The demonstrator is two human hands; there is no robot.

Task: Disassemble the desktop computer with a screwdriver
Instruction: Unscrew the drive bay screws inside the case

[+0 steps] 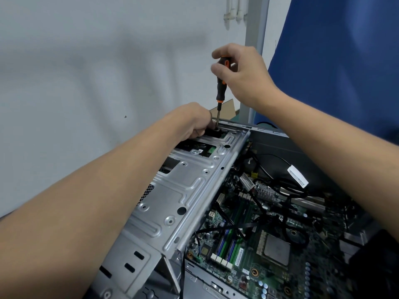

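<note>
Sensibly, your right hand [239, 72] grips the stiff screwdriver [221, 89] by its grippy handle, upper centre; your left hand [194, 121] clasps the black part [212, 133].

Right hand [241, 72] holds screwdriver [220, 91] upright; left hand [194, 121] steadies tip.

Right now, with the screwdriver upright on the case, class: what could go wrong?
The screwdriver tip sits beside the left hand; a slip could jab it. The right hand pinches only the handle's top, so the tool may tilt off. A freed screw could fall onto the bare motherboard.
</note>
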